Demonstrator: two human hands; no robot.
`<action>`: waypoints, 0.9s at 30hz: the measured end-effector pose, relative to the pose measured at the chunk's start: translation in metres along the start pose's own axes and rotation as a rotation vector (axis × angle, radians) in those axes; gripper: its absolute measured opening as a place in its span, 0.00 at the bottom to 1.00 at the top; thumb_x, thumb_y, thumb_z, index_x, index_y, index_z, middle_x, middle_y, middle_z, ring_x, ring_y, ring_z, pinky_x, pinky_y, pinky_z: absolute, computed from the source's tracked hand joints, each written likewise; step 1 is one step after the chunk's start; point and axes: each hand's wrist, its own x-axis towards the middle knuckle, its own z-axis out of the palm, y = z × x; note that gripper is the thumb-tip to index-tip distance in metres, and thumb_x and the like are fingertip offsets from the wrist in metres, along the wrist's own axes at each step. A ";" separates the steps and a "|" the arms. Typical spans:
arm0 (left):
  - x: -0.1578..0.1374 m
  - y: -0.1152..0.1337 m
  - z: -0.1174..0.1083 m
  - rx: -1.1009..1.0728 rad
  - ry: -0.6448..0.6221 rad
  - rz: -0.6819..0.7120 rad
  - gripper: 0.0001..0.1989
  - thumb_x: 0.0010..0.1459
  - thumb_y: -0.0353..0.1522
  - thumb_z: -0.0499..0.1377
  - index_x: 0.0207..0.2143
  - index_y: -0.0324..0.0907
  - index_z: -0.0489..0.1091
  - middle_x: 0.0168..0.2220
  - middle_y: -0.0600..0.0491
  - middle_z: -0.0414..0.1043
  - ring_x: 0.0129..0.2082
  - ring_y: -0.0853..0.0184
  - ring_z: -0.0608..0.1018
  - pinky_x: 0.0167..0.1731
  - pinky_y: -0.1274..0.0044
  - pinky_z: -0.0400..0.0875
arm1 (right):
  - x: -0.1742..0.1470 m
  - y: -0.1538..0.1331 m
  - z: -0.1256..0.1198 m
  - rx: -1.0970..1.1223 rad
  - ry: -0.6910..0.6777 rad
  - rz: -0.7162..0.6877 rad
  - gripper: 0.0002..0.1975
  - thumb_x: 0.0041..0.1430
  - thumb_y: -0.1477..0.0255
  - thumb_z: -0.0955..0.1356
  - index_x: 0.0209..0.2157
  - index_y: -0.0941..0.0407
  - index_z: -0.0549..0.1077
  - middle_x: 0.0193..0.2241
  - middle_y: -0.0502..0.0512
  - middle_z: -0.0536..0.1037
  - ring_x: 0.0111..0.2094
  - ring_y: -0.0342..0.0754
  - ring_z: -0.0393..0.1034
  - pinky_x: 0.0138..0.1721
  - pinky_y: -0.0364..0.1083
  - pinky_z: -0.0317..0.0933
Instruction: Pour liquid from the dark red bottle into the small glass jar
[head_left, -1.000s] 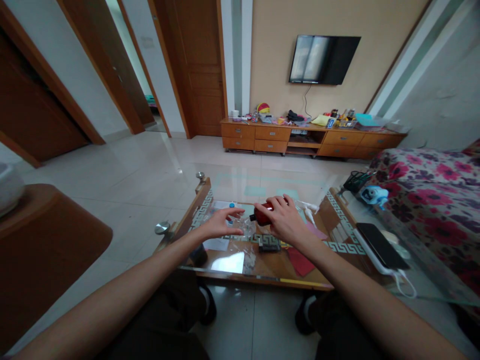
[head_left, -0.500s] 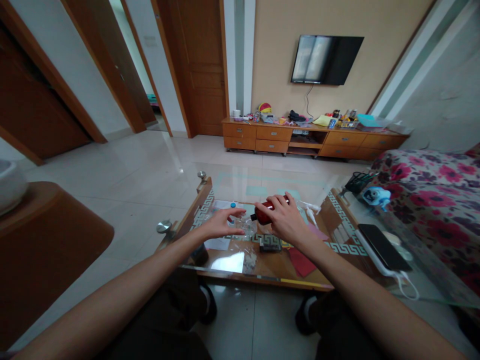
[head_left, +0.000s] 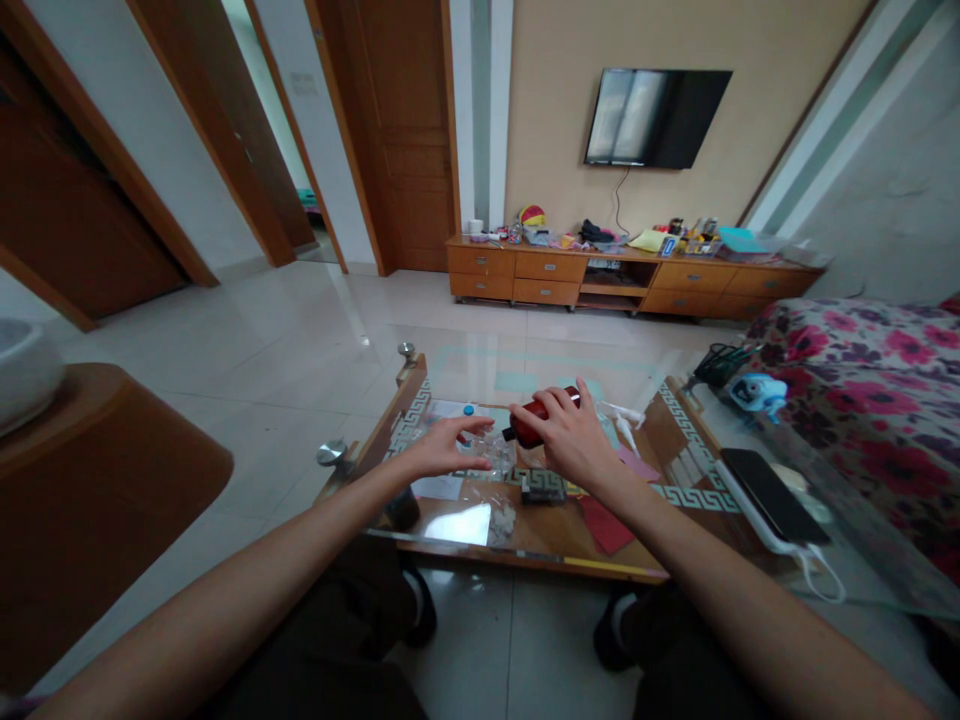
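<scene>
My right hand (head_left: 566,435) is wrapped round a reddish-brown bottle (head_left: 530,425) with a black top. The bottle lies tipped over in the grip, its black end pointing left and slightly down. My left hand (head_left: 450,447) faces it from the left, thumb and fingers spread in a C shape, a small gap away from the bottle's end. Nothing is plainly held in it. Clear plastic items (head_left: 499,455) show just past its fingertips, apparently on the shelf below the glass. Behind the left fingers a blue cap (head_left: 469,410) is visible.
The glass-topped coffee table has a wooden shelf holding a dark box (head_left: 542,490), red paper (head_left: 606,525) and white sheets. At the right lie a phone (head_left: 772,493) with a white cable, a blue toy-like object (head_left: 757,392) and a black pen holder (head_left: 716,365).
Both hands and the bottle keep nearly the same pose. The whole view has shifted very slightly.
</scene>
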 end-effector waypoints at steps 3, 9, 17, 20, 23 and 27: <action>0.000 -0.001 0.000 0.004 0.000 0.000 0.42 0.50 0.47 0.74 0.65 0.50 0.69 0.60 0.43 0.75 0.55 0.51 0.79 0.51 0.58 0.77 | 0.001 0.000 0.000 0.001 0.010 -0.002 0.36 0.59 0.75 0.70 0.67 0.42 0.64 0.57 0.60 0.71 0.59 0.62 0.59 0.67 0.72 0.36; -0.001 -0.001 0.000 0.002 -0.003 -0.006 0.43 0.50 0.48 0.75 0.66 0.50 0.68 0.60 0.43 0.75 0.56 0.52 0.79 0.53 0.59 0.76 | 0.002 -0.001 0.000 -0.004 0.026 -0.009 0.37 0.58 0.74 0.71 0.67 0.43 0.64 0.57 0.61 0.71 0.59 0.63 0.59 0.67 0.73 0.36; -0.001 0.002 -0.001 -0.010 0.002 0.013 0.42 0.50 0.46 0.75 0.66 0.49 0.68 0.60 0.44 0.75 0.56 0.52 0.79 0.55 0.58 0.76 | 0.005 -0.002 -0.001 -0.030 0.034 -0.021 0.35 0.59 0.75 0.71 0.66 0.42 0.64 0.57 0.60 0.71 0.60 0.63 0.59 0.68 0.73 0.35; -0.001 0.001 -0.001 -0.005 -0.001 0.016 0.42 0.50 0.47 0.75 0.66 0.49 0.68 0.61 0.44 0.74 0.56 0.52 0.79 0.56 0.58 0.75 | 0.006 -0.004 -0.004 -0.037 0.029 -0.023 0.34 0.61 0.76 0.70 0.67 0.43 0.64 0.58 0.61 0.71 0.62 0.63 0.58 0.68 0.74 0.35; 0.000 -0.002 0.000 0.005 -0.005 0.018 0.43 0.50 0.47 0.75 0.66 0.50 0.68 0.61 0.44 0.74 0.57 0.52 0.78 0.56 0.58 0.74 | 0.007 -0.006 -0.008 -0.040 0.020 -0.026 0.34 0.62 0.77 0.69 0.67 0.43 0.64 0.59 0.60 0.70 0.63 0.63 0.58 0.68 0.74 0.36; 0.001 -0.005 0.001 0.012 -0.006 0.030 0.44 0.50 0.47 0.75 0.67 0.49 0.67 0.60 0.44 0.75 0.57 0.52 0.78 0.55 0.59 0.75 | 0.008 -0.008 -0.012 -0.063 0.030 -0.036 0.30 0.66 0.75 0.67 0.67 0.43 0.65 0.60 0.60 0.70 0.65 0.64 0.57 0.69 0.75 0.36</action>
